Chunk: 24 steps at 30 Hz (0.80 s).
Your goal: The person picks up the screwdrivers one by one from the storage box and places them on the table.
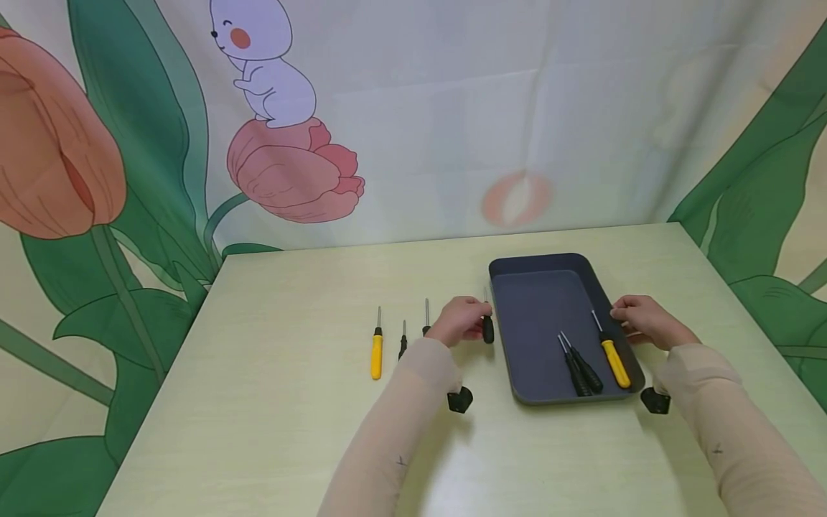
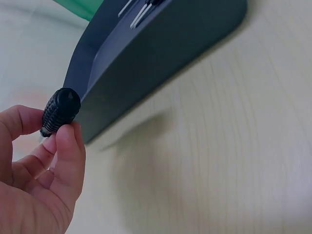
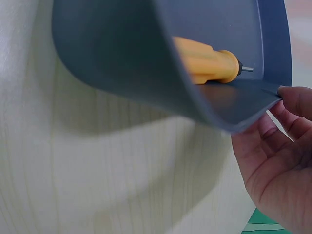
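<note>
One screwdriver (image 1: pixel 487 329) | left hand (image 1: pixel 460 319) pinches handle (image 2: pixel 59 111) beside tray edge (image 1: pixel 507 337) | right hand (image 1: pixel 652 322) pinches rim (image 3: pixel 243 126)

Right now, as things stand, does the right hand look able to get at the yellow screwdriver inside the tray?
Probably yes. The right hand holds the tray beside the yellow screwdriver, and nothing covers that tool; the hand would likely only need to let go and reach in.

Pale beige sleeves (image 1: pixel 397 434), small dark marks (image 1: pixel 401 461), black angular wrist pieces (image 1: pixel 460 400)

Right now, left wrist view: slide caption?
Left hand pinches a ribbed black screwdriver handle beside the dark tray, metal shafts visible inside.
</note>
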Motion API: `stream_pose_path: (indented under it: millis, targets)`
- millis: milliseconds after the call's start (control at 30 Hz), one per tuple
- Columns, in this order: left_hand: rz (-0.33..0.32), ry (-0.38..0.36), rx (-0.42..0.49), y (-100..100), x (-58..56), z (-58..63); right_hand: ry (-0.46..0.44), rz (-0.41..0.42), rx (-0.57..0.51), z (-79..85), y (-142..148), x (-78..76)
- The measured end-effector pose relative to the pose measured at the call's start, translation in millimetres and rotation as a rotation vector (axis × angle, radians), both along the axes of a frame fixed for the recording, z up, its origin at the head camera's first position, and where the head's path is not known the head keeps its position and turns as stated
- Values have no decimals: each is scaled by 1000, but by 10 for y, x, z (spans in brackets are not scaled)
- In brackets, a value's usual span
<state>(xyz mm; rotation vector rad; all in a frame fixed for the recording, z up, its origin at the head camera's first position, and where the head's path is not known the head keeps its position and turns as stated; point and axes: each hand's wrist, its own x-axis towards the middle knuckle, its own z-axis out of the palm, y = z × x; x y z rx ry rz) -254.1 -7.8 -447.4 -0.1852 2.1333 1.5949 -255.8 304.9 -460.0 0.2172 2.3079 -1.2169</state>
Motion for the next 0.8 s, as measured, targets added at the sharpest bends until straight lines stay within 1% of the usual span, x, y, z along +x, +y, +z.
stream_pose_path:
  millis: [333, 467, 600, 800]
  targets:
    - [36, -7, -24, -152, 6, -74, 8, 6, -9, -10, 9, 1]
    - [43, -16, -59, -208, 6, -104, 11, 9, -11, -8, 5, 4]
    - [48, -23, -85, -246, 17, -110, 14, 11, -12, -7, 5, 6]
    - [66, -25, -93, -287, 27, -139, 14, 15, -7, -19, 12, -1]
